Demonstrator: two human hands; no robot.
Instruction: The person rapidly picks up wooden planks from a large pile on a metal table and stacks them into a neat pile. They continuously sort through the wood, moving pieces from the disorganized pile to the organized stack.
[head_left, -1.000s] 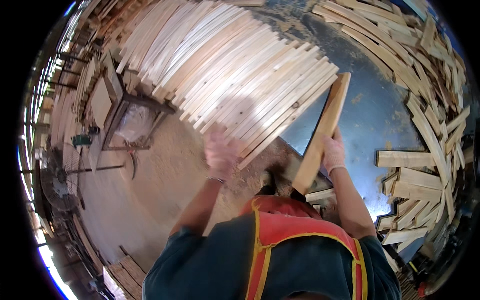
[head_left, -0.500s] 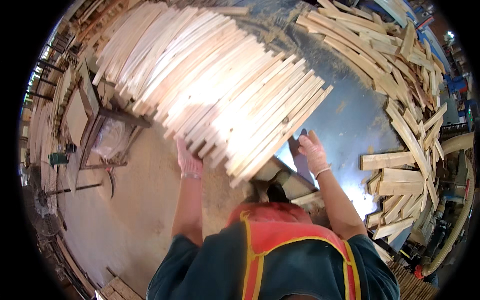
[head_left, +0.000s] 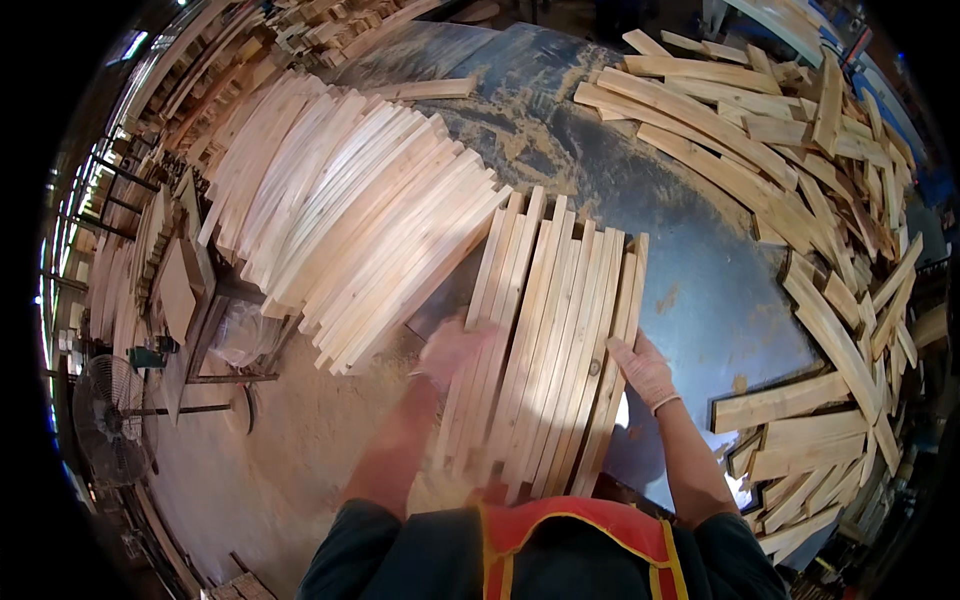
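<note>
A batch of pale wooden strips [head_left: 555,340] lies side by side in front of me, its near ends close to my apron. My left hand [head_left: 452,352], gloved and blurred by motion, is at the batch's left side with its fingers over the outer strips. Against the right side presses my gloved right hand [head_left: 643,372], its thumb at the top edge of the outermost strip. Narrow gaps show between some strips, and their far ends are uneven. Left of this batch, a larger row of similar strips [head_left: 370,215] stays on the metal table, apart from it at the near end.
Loose, partly curved boards [head_left: 720,170] pile up along the right side of the dark metal tabletop [head_left: 690,290], which is dusted with sawdust. A single board [head_left: 425,90] lies beyond the row. A fan [head_left: 110,420] and a small stand [head_left: 235,378] are at the left.
A batch of strips has been split from the row and drawn nearer, turned more upright in view. My left hand moved right onto its side; my right hand now touches its right side.
</note>
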